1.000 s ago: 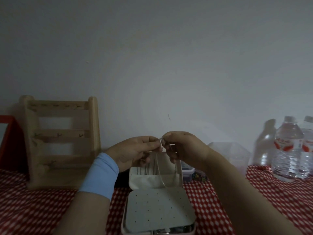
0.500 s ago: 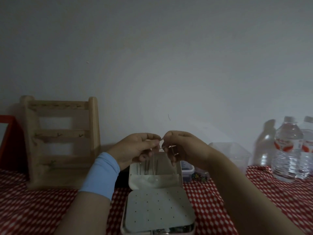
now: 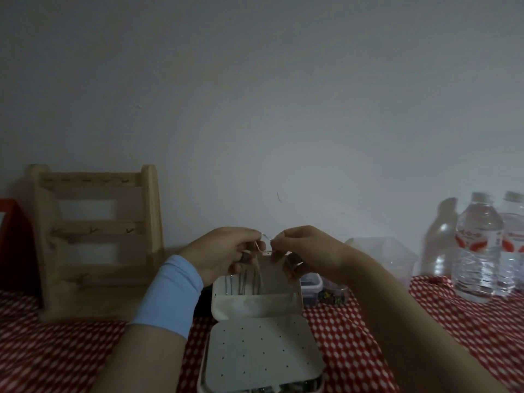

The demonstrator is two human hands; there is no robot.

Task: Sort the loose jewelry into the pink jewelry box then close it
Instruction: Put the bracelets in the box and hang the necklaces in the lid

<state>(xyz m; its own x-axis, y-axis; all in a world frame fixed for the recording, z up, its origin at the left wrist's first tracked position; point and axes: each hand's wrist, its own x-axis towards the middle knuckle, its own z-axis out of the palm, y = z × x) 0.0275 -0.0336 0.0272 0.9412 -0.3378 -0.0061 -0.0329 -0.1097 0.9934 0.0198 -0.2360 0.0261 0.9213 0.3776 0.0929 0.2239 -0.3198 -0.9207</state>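
Observation:
The pink jewelry box (image 3: 262,361) lies open on the red checked cloth, its lid (image 3: 256,304) standing upright with several thin chains hanging inside it. A dotted white panel covers the box's base. My left hand (image 3: 224,255) and my right hand (image 3: 300,251) are raised just above the lid's top edge. Both pinch a thin necklace chain (image 3: 266,236) between thumb and fingers, and its strand hangs down in front of the lid. A light blue band wraps my left wrist.
A wooden jewelry stand (image 3: 96,236) leans by the wall at the left, next to a red object (image 3: 11,245). Behind the box sit a small bead container (image 3: 312,287) and a clear plastic tub (image 3: 382,256). Two water bottles (image 3: 479,251) stand at the right.
My hands have drawn slightly apart at the fingertips, showing a short span of chain between them. The hanging strand has shifted a little in front of the lid.

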